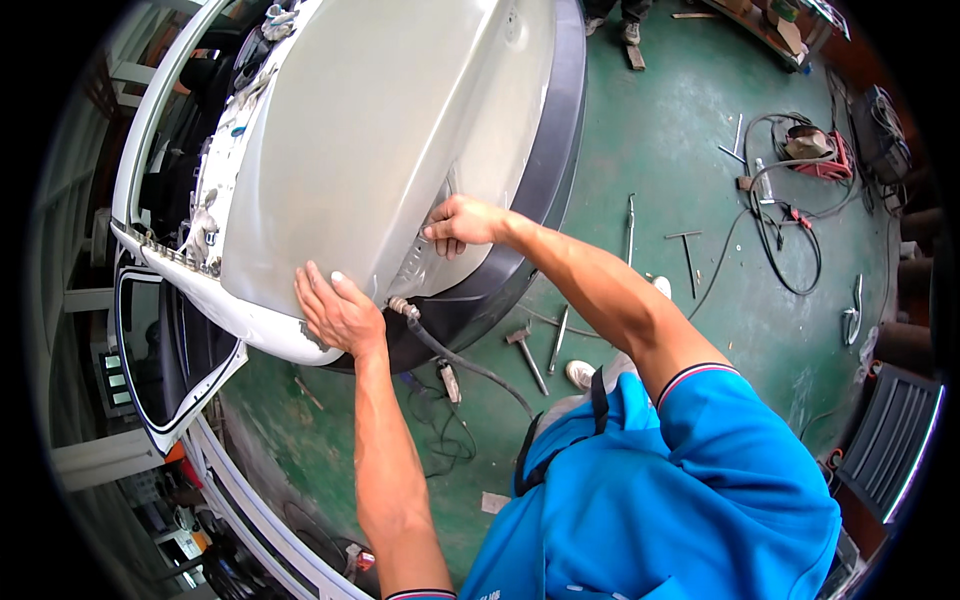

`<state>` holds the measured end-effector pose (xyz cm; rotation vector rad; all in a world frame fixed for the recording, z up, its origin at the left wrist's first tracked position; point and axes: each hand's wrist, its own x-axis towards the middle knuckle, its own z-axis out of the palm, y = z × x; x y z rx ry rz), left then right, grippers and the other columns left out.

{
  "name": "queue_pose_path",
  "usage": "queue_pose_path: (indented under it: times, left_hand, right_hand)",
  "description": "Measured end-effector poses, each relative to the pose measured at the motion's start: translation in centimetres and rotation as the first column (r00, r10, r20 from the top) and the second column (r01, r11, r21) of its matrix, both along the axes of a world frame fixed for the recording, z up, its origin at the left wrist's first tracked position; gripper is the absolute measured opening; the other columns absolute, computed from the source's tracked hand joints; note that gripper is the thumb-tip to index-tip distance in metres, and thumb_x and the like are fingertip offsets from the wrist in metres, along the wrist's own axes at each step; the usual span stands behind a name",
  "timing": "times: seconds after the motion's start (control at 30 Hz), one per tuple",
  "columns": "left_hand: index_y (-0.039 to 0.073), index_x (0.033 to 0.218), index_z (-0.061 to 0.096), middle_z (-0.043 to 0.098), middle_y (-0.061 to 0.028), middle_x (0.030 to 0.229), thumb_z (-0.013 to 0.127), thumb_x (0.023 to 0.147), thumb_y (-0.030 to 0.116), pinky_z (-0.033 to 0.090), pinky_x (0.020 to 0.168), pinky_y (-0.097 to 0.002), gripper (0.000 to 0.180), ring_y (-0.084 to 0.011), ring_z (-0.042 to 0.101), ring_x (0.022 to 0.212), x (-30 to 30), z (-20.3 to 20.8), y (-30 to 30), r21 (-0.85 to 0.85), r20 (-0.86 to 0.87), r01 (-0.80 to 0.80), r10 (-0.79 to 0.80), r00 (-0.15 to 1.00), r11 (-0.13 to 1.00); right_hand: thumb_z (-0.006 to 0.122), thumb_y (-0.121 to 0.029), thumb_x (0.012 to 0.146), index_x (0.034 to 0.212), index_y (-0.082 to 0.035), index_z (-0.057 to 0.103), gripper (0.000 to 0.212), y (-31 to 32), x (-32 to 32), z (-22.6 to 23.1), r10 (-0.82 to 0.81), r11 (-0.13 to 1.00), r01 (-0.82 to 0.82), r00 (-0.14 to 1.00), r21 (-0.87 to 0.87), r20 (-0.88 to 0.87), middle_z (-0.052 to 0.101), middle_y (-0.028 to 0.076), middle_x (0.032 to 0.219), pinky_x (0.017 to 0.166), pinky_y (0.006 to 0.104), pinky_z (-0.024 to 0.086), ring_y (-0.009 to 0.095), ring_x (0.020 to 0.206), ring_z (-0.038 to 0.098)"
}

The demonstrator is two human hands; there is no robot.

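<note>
A large grey-beige panel (370, 110) of a vehicle fills the upper middle, with its lower corner in front of me. My left hand (338, 310) lies on that corner, fingers stretched out over the surface and holding nothing. At the panel's right edge, my right hand (463, 225) has its fingers curled in beside a shiny, clear-looking part (418, 262). Whatever those fingers grip is hidden. Between my hands, a metal hose fitting (402, 307) on a dark hose (455, 358) rests near the corner. The black bumper (555, 175) curves along the right side.
On the green floor lie a hammer (525, 358), a metal bar (559, 338), a T-shaped tool (688, 262) and a long rod (631, 228). Cables (775, 250) coil at the right. Another person's shoe (631, 33) shows at the top. An open vehicle door (150, 350) stands left.
</note>
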<state>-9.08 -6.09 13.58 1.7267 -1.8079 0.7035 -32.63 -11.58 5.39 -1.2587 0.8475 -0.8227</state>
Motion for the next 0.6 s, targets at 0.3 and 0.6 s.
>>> queue_pose_path:
  times: [0.3,0.6]
  left_hand:
    - [0.006,0.138,0.056,0.053,-0.0138,0.143,0.043,0.104,0.032,0.038,0.106,-0.0482,0.044,-0.0329,0.05,0.132,0.0,-0.4,0.0,-0.004,-0.014,0.005,-0.005,1.0,1.0]
    - [0.006,0.138,0.056,0.054,-0.0147,0.142,0.043,0.103,0.031,0.039,0.106,-0.0479,0.045,-0.0333,0.05,0.131,0.3,-0.4,0.0,-0.008,-0.008,0.006,-0.006,1.0,1.0]
  right_hand:
    - [0.056,-0.018,0.091,0.093,-0.003,0.066,0.018,3.3,0.8,-0.4,-0.467,0.807,0.095,0.707,-0.583,-0.531,0.072,0.012,0.087,0.066,0.0397,0.056,0.027,0.085,0.071]
    - [0.07,-0.026,0.091,0.112,0.002,0.066,0.035,6.6,0.3,-4.0,-0.3,0.896,0.072,0.826,0.438,0.478,0.072,0.013,0.105,0.075,0.0295,0.054,0.017,0.094,0.068]
